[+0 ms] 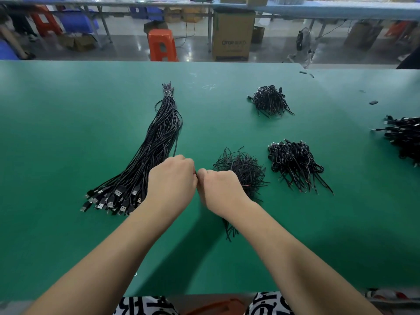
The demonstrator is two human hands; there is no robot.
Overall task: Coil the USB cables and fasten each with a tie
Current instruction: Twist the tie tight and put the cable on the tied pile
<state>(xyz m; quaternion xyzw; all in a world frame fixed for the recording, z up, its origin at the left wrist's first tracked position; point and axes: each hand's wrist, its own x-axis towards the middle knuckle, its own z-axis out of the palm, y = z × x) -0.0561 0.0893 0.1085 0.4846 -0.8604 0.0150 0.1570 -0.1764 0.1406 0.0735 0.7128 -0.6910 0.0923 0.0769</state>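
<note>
A long bundle of straight black USB cables [154,146] lies on the green table [68,133], plugs fanned out at the near left, far end tied. My left hand [171,183] and my right hand [219,189] meet knuckle to knuckle just right of that bundle, fingers curled inward. One cable runs from the bundle into my left hand. A black strand shows between the two hands; what my right hand pinches is hidden. A loose heap of thin black ties [243,169] sits behind my right hand, and a few black strands [229,230] stick out under my right wrist.
Two piles of coiled, tied cables lie at the right [295,164] and far right-centre [270,101]; another pile [402,137] sits at the right edge. Small black bits [373,102] dot the far right. An orange stool [161,45] and a cardboard box [234,35] stand beyond the table.
</note>
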